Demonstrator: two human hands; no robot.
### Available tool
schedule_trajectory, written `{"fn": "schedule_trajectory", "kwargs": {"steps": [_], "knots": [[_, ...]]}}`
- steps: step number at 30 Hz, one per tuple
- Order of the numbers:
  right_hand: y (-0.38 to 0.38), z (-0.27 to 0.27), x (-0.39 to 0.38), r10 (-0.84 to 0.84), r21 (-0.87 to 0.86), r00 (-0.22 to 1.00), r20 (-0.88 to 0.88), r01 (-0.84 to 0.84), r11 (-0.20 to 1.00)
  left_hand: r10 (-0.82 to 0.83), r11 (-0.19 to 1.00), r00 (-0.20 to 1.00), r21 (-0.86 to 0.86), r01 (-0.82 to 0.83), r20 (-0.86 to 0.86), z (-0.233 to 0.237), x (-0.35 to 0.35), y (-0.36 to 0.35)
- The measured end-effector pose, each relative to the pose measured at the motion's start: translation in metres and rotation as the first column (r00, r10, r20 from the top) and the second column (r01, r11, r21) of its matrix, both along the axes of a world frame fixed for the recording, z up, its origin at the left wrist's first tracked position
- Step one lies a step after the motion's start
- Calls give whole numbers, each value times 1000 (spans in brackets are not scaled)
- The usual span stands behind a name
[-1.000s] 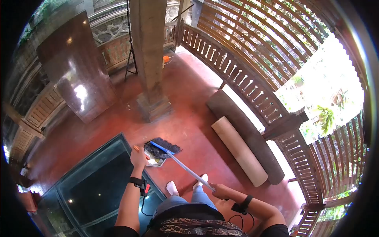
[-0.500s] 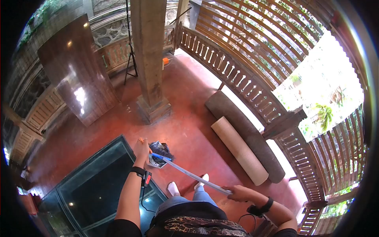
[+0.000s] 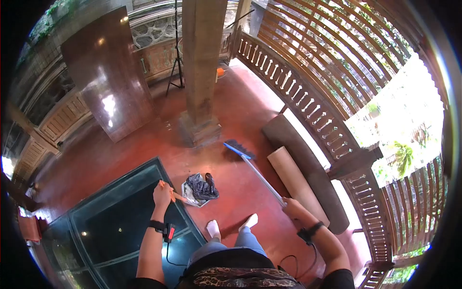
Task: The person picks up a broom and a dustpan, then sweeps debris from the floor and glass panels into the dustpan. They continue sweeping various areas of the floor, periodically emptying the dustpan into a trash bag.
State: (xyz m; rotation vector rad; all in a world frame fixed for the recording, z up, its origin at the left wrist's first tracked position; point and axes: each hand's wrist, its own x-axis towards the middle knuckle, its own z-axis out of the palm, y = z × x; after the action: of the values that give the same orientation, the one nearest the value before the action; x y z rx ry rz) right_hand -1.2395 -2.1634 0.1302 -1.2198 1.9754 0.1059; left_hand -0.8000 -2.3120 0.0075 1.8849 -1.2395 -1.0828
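Observation:
My left hand (image 3: 162,193) grips the orange handle of a dustpan (image 3: 191,196) that rests on the red floor beside a glass floor panel. Dark debris (image 3: 202,187) is piled in the dustpan. My right hand (image 3: 289,204) holds the pale shaft of a broom (image 3: 259,175). The broom's blue head with dark bristles (image 3: 238,149) is out on the floor, apart from the dustpan and near the base of a wooden pillar. My feet in white socks (image 3: 230,225) stand just behind the dustpan.
A thick wooden pillar (image 3: 204,72) rises ahead. Two rolled mats (image 3: 299,179) lie along a wooden balustrade (image 3: 308,111) on the right. The glass floor panel (image 3: 115,221) is at lower left, a dark polished cabinet (image 3: 108,72) at upper left, a tripod (image 3: 175,58) behind.
The broom head left the dustpan and swung out to the right toward the pillar. My right hand moved up and right with the shaft. The dustpan stays with debris in it.

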Motion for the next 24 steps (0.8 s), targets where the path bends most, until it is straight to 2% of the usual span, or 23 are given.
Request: {"fn": "schedule_trajectory", "kwargs": {"steps": [2, 4, 6, 8, 9, 11, 13, 17, 20, 21, 24], "knots": [[-25, -55, 3, 52, 24, 998, -42, -51, 998, 39, 998, 999, -48, -40, -29, 4, 11, 14], [-45, -79, 18, 9, 85, 999, -31, -6, 996, 92, 995, 993, -35, -95, -72, 21, 19, 29], [-55, -100, 33, 84, 61, 993, -84, -79, 995, 126, 991, 980, -33, -132, -152, 26, 31, 43], [-56, -106, 45, 117, 57, 989, -93, -112, 992, 180, 979, 947, -41, -198, -266, 29, 42, 61], [-57, -103, 49, 115, 61, 990, -78, -110, 992, 184, 979, 945, -33, -200, -270, 28, 51, 71], [-52, -97, 59, 114, 81, 992, -48, -110, 991, 251, 959, 890, -24, -281, -380, 19, 72, 96], [-41, -97, 73, 114, 110, 993, -14, -112, 988, 336, 923, 825, -17, -385, -454, 30, 79, 115], [-13, -108, 89, 285, 34, 959, -7, -284, 958, 421, 864, 730, -6, -503, -538, 18, 114, 168], [-7, -130, 90, 475, -76, 880, -13, -475, 877, 457, 830, 674, 6, -558, -580, 8, 126, 209], [-10, -121, 96, 498, -19, 867, 12, -498, 867, 473, 813, 662, -1, -582, -582, 14, 125, 222], [-3, -131, 99, 629, -60, 777, -5, -628, 776, 524, 742, 618, -43, -669, -586, 24, 115, 260]]}}
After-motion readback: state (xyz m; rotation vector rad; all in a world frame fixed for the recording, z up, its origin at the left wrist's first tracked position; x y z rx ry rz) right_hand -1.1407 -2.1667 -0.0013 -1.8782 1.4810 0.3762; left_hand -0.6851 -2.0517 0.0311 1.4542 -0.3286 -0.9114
